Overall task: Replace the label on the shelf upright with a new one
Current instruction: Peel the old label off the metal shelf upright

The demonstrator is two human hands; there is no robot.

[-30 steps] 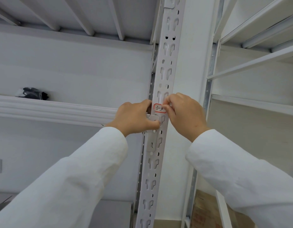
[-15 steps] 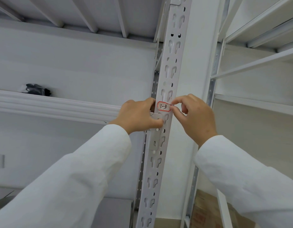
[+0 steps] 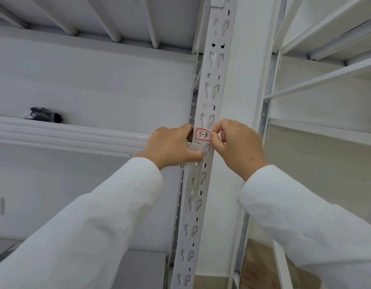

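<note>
Since 1.0 s ago the right hand has drawn its fingers back off the label face, so the full "3-3" now reads; the view has also drifted a little right.

Left hand (image 3: pixel 172 146): wrapped round the left flange of the shelf upright (image 3: pixel 209 97), thumb laid across a bracket tab just below the label, grip closed on the post. White sleeve runs up from lower left, wrist slightly bent back. Judged a bracing hold.

Label (image 3: pixel 203 134): small white sticker, red border, handwritten. It sits on the front face of the upright at the level of the shelf beam, between the two hands. Judged thin, light, limp and tacky. It will likely tear or curl if pulled fast. Best taken at one lifted edge and peeled low along the metal.

Right hand (image 3: pixel 236 146): thumb and forefinger pinched at the label's right edge, other fingers curled. Whether the edge is lifted cannot be told.
</note>
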